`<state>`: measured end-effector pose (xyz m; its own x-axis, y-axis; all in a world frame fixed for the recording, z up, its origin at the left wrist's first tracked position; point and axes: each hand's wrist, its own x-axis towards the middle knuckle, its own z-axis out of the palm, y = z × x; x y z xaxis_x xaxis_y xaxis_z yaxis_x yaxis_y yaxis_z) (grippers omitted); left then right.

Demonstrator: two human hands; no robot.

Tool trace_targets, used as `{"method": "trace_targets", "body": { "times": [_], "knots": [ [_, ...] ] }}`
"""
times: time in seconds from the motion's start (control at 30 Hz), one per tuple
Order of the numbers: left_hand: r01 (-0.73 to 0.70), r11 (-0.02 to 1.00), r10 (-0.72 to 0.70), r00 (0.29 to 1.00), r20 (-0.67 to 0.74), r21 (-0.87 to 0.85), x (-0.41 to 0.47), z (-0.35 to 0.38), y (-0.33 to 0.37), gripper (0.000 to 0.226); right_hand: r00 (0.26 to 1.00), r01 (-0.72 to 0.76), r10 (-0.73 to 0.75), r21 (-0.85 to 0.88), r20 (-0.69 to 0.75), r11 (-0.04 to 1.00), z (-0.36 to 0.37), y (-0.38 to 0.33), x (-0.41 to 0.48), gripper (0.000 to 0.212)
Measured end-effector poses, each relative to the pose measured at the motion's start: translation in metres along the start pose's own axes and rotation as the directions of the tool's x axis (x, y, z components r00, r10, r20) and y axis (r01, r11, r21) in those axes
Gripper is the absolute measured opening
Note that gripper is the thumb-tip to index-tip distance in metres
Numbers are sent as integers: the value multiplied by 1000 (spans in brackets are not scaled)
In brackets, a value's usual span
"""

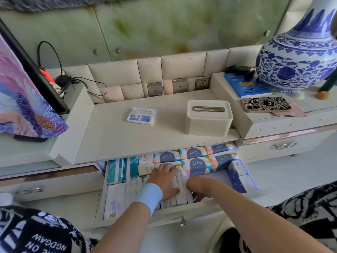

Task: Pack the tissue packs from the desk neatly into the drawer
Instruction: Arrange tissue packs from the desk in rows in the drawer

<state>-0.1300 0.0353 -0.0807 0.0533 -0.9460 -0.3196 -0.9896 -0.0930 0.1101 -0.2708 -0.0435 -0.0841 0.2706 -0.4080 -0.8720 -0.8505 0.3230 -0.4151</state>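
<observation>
The drawer (182, 210) below the desk stands pulled out and holds several tissue packs: blue-and-orange ones (197, 164) at the back, teal ones (116, 170) on the left, white ones (125, 190) in front. My left hand (164, 181) lies flat, fingers spread, on a row of upright white packs (179, 189). My right hand (196, 183) is bent down into the drawer beside that row; its fingers are hidden. One small blue-and-white tissue pack (141, 116) lies on the desk top (127, 139).
A cream tissue box (208, 116) stands on the desk to the right of the loose pack. On the raised right shelf are a blue-and-white vase (299, 57), a blue book (246, 87) and a phone (265, 104). A screen under patterned cloth (23, 99) stands left.
</observation>
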Motion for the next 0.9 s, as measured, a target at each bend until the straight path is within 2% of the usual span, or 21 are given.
{"method": "trace_targets", "body": {
  "times": [0.07, 0.2, 0.3, 0.37, 0.47, 0.53, 0.6, 0.67, 0.73, 0.8, 0.9],
  "knots": [
    [-23, 1000, 24, 999, -21, 13, -1, 1, -2, 66, 994, 16, -27, -104, -103, 994, 1, -2, 2, 33],
    [-22, 999, 23, 999, -29, 23, -2, 2, -2, 65, 984, 97, -131, -253, -121, 963, 5, -4, 1, 32],
    [-1, 1000, 1, 1000, 9, 3, 0, 0, -4, 69, 923, 149, -292, -466, -252, 872, 3, -3, -1, 32],
    [12, 999, -11, 999, 40, -33, 2, -3, -6, 69, 894, 175, -336, -457, -298, 872, 0, -3, 1, 31],
    [12, 999, -10, 998, 56, -40, 3, -5, -8, 68, 941, 179, -268, -372, -205, 911, 2, -6, 2, 32],
    [13, 999, -11, 998, 66, -34, 3, -5, -9, 66, 942, 172, -273, -421, -194, 891, 3, -7, 1, 33],
    [14, 999, -12, 999, 48, -46, 3, -9, -9, 61, 889, 168, -373, -570, -266, 805, 0, -10, -1, 31],
    [-1, 996, -3, 999, -44, -86, 4, -17, -12, 49, 786, 159, -502, -666, -361, 728, -3, -15, -7, 27],
    [-4, 986, -27, 983, -181, -169, 7, -30, -20, 37, 702, 209, -581, -662, -411, 720, -7, -25, -10, 25],
    [21, 961, -98, 959, -267, -277, 10, -44, -33, 32, 670, 280, -615, -626, -416, 728, -11, -39, -13, 26],
    [69, 948, -166, 941, -295, -312, 17, -64, -57, 29, 609, 374, -690, -626, -391, 685, -19, -65, -14, 26]
  ]
}}
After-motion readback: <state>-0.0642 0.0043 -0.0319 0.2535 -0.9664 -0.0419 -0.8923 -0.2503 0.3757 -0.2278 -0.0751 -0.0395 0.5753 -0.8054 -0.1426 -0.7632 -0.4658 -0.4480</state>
